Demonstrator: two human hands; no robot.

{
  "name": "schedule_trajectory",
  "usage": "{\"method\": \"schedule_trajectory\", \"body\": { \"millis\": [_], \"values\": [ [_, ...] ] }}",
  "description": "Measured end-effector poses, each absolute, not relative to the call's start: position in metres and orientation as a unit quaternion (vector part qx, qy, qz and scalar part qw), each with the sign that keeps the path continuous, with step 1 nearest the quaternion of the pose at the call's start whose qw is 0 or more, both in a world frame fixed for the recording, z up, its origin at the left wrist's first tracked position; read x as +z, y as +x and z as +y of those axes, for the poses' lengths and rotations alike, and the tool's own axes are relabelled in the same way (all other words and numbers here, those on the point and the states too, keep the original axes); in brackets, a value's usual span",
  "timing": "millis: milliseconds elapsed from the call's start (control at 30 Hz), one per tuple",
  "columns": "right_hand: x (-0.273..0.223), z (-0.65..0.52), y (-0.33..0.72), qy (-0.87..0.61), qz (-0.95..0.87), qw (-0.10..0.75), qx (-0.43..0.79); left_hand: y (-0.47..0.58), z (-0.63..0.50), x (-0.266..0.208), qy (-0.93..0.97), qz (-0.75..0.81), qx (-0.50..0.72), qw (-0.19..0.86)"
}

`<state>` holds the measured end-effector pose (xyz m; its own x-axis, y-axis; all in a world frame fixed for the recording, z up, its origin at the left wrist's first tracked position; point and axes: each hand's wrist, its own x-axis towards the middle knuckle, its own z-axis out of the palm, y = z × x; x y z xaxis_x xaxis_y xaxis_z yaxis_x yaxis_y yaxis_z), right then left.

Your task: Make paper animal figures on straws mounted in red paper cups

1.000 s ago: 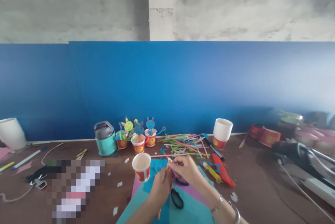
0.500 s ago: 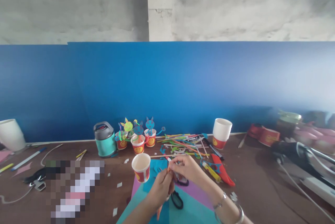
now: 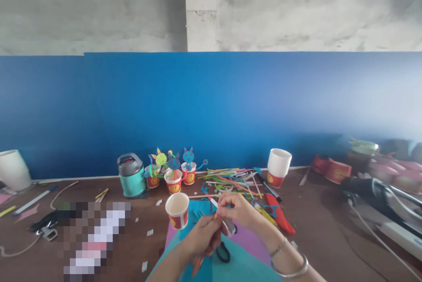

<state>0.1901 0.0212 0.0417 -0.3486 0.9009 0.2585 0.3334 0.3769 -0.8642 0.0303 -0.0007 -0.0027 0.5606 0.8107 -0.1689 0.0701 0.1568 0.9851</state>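
Note:
My left hand (image 3: 205, 234) is closed, thumb and finger pinching a thin orange strip (image 3: 197, 265) whose lower end hangs beneath the palm. Fingertips of my right hand (image 3: 235, 207) meet the left ones at the strip's upper end, also pinched. Whether the strip is paper or plastic I cannot tell. Below the hands lie scissors with black handles (image 3: 223, 252), partly covered. Blue paper (image 3: 187, 233) and purple paper (image 3: 252, 242) are spread under both hands. Left of them stands a red and white paper cup (image 3: 178, 211), upright. A white marker (image 3: 213, 201) lies just beyond the fingers.
Behind are cups with paper animal figures (image 3: 174, 176) and a teal thermos pot (image 3: 132, 176). Coloured strips (image 3: 231, 181) lie heaped at the back middle, near stacked cups (image 3: 278, 165). A red balloon-like piece (image 3: 284, 218) and a black cabled device (image 3: 369, 194) lie to the right.
Both hands have shifted slightly right, still together at the strip. My right hand's fingers have curled a little more, and the strip's lower end has swung left.

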Motion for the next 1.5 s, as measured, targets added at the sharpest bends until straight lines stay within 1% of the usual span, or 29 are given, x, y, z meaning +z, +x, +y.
{"method": "schedule_trajectory", "body": {
  "millis": [67, 133, 167, 267, 367, 400, 467, 567, 700, 800, 933, 1067, 1200, 1333, 1500],
  "values": [
    [0.040, 0.022, 0.189, -0.431, -0.711, 0.399, 0.385, 0.028, 0.001, 0.004, 0.605, 0.407, 0.263, 0.632],
    [0.037, 0.025, 0.188, -0.452, -0.670, 0.419, 0.414, 0.024, 0.002, 0.011, 0.646, 0.450, 0.279, 0.550],
    [0.035, 0.026, 0.187, -0.465, -0.643, 0.432, 0.428, 0.022, 0.001, 0.015, 0.674, 0.469, 0.301, 0.485],
    [0.029, 0.027, 0.185, -0.500, -0.574, 0.463, 0.454, 0.019, -0.007, 0.026, 0.765, 0.483, 0.354, 0.237],
    [0.031, 0.023, 0.182, -0.513, -0.544, 0.477, 0.462, 0.021, -0.018, 0.032, 0.814, 0.464, 0.350, -0.025],
    [0.034, 0.020, 0.180, -0.515, -0.537, 0.481, 0.464, 0.023, -0.020, 0.032, 0.819, 0.454, 0.341, -0.085],
    [0.040, 0.014, 0.176, -0.514, -0.521, 0.492, 0.470, 0.026, -0.022, 0.033, 0.821, 0.440, 0.327, -0.161],
    [0.049, 0.008, 0.171, -0.513, -0.488, 0.506, 0.493, 0.029, -0.017, 0.031, 0.820, 0.433, 0.321, -0.191],
    [0.052, 0.007, 0.169, -0.527, -0.460, 0.502, 0.508, 0.027, -0.009, 0.030, 0.828, 0.424, 0.316, -0.188],
    [0.050, 0.009, 0.171, -0.529, -0.487, 0.496, 0.487, 0.023, -0.006, 0.029, 0.834, 0.430, 0.297, -0.175],
    [0.049, 0.011, 0.173, -0.477, -0.541, 0.516, 0.463, 0.017, -0.002, 0.031, 0.831, 0.455, 0.286, -0.145],
    [0.046, 0.013, 0.172, -0.436, -0.557, 0.501, 0.498, 0.012, 0.001, 0.032, 0.826, 0.459, 0.289, -0.151],
    [0.043, 0.012, 0.169, -0.423, -0.559, 0.481, 0.527, 0.010, 0.004, 0.030, 0.829, 0.464, 0.264, -0.169],
    [0.043, 0.012, 0.168, -0.418, -0.578, 0.484, 0.507, 0.011, 0.004, 0.030, 0.830, 0.472, 0.247, -0.165],
    [0.045, 0.011, 0.168, -0.475, -0.615, 0.468, 0.422, 0.014, 0.002, 0.032, 0.821, 0.483, 0.268, -0.144]
  ]
}}
